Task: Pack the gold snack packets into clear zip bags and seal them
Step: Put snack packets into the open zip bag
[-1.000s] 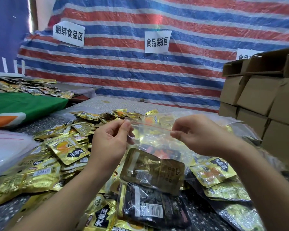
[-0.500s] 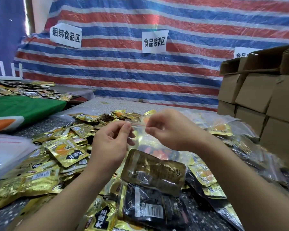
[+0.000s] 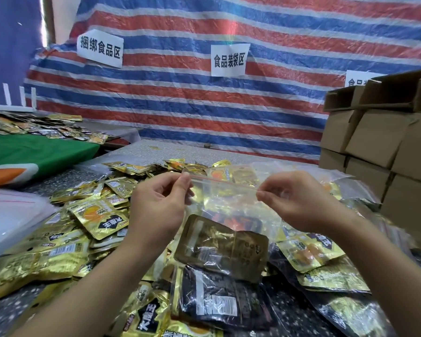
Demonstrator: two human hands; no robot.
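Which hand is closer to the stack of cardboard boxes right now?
Right. The right hand pinches the zip bag at the end toward the cardboard boxes; the left hand pinches the far end.

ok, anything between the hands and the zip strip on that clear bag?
Nothing visible. The left hand and right hand each pinch an end of the clear zip bag at its red zip strip, held above the gold packets.
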